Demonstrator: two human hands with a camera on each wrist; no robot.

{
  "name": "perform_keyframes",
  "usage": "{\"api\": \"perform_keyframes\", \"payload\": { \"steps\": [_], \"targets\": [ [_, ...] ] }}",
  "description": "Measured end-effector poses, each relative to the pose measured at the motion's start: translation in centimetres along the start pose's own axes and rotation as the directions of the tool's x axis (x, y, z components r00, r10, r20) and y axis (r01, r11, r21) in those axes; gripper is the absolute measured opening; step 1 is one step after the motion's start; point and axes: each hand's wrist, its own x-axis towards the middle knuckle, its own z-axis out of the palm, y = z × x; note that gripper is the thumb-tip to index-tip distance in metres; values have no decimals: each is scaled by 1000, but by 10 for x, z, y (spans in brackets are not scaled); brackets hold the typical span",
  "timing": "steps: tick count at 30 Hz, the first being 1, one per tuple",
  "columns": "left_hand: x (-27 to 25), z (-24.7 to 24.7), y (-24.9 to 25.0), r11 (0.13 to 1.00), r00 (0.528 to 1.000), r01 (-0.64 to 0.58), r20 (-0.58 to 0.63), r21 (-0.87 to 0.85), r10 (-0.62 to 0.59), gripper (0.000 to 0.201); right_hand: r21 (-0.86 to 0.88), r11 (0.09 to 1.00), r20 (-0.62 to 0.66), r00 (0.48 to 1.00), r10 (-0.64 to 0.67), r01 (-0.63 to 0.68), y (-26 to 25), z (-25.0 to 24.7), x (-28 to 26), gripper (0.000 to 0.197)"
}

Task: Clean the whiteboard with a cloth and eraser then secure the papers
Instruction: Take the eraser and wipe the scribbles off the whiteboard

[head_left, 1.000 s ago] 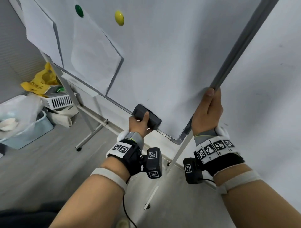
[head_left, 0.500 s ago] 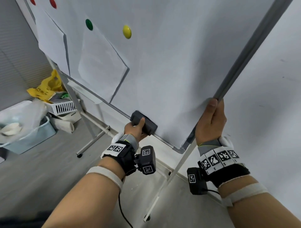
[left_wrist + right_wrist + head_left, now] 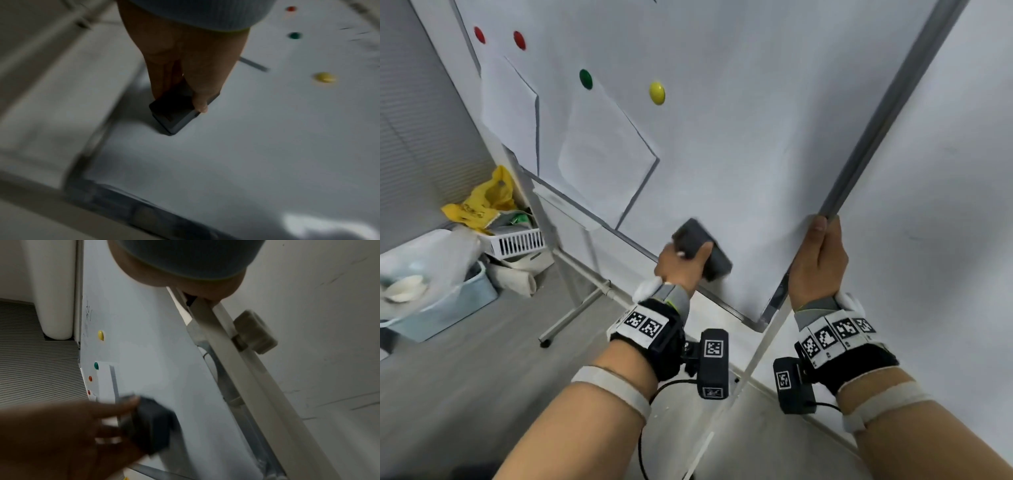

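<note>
My left hand (image 3: pixel 683 263) grips a dark grey eraser (image 3: pixel 702 248) and presses it flat against the whiteboard (image 3: pixel 739 137) near its lower right corner; the same eraser (image 3: pixel 174 112) shows in the left wrist view and, blurred, as the eraser (image 3: pixel 152 423) in the right wrist view. My right hand (image 3: pixel 816 263) grips the board's grey right frame edge (image 3: pixel 876 130). Two white papers (image 3: pixel 602 154) hang at the board's left, under red magnets (image 3: pixel 518 39), a green magnet (image 3: pixel 585 78) and a yellow magnet (image 3: pixel 656 93). No cloth is in view.
The board stands on a white metal stand (image 3: pixel 585 270) with legs on the grey floor. At the left sit a light blue bin (image 3: pixel 441 301), a white basket (image 3: pixel 517 241) and a yellow bag (image 3: pixel 482 202). A white wall (image 3: pixel 945 205) is to the right.
My left hand has slid the eraser a short way left and up along the board's lower part. The view has tilted up, showing more magnets. The right hand keeps its grip on the frame.
</note>
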Motion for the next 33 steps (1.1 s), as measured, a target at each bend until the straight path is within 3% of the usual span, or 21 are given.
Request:
{"api": "perform_keyframes", "payload": {
  "steps": [3,5,9,13,17,21,24,27,30,33],
  "targets": [
    [-1,-1,-39,982,985,168,64,-82,-163,72,8,1000,20,1000,-13,13,0,-1,-3,25],
    [-2,1,-37,980,984,171,72,-100,-164,70,16,1000,35,999,-20,19,0,-1,-4,23],
    [-22,1,17,991,998,12,67,-135,-3,87,9,1000,84,996,-13,12,-3,-3,-4,30],
    [-60,7,106,963,970,-211,88,-171,228,78,-22,1000,120,993,-2,5,-5,-8,-4,34],
    [-85,12,168,918,917,-395,40,-19,396,62,-35,999,168,986,-24,30,-3,-14,-7,37],
    [-104,10,179,813,825,-557,-4,167,566,49,-11,999,176,983,-42,45,-6,-21,-9,44],
    [-95,6,154,775,796,-589,-5,229,606,48,-9,999,169,985,-45,47,-8,-21,-9,40],
    [-76,-2,110,806,843,-517,8,290,538,50,-7,1000,175,984,-26,28,-8,-23,-7,38],
    [-62,-9,53,870,933,-341,19,355,358,50,-21,999,198,980,-24,29,-5,-22,-8,36],
    [-57,-16,11,944,986,-162,5,288,168,48,-25,999,236,971,-35,42,-4,-23,-13,35]
  ]
}}
